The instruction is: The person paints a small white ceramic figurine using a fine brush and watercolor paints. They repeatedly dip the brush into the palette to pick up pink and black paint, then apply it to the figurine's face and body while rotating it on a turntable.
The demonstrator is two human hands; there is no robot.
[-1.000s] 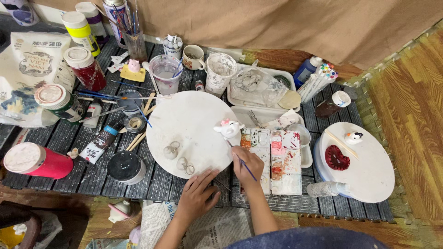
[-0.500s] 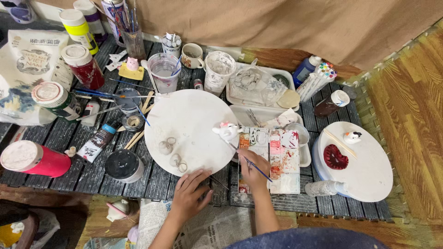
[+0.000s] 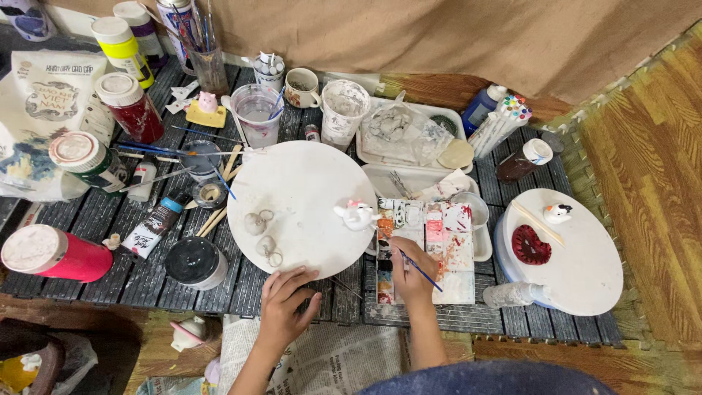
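Observation:
My left hand [image 3: 287, 303] rests flat on the slatted table at the near rim of a round white board [image 3: 300, 183], fingers apart and holding nothing. My right hand [image 3: 409, 269] holds a thin blue paintbrush [image 3: 422, 270] over a paint-stained rectangular palette [image 3: 439, 227]. A small white figurine with a pink top [image 3: 356, 215] stands on the board's right edge. Several small grey clay rings [image 3: 260, 232] lie on the board's left part.
Paint bottles, jars and brush cups crowd the left and back of the dark slatted table [image 3: 110, 219]. A second round board [image 3: 585, 263] at the right carries a red heart piece [image 3: 530, 245] and a small figurine [image 3: 558, 213]. White trays [image 3: 409, 175] sit behind the palette. Newspaper [image 3: 344, 362] lies below.
My left hand has slid slightly toward me, off the board's rim. My right hand has lowered the brush onto the palette. The view has shifted a little.

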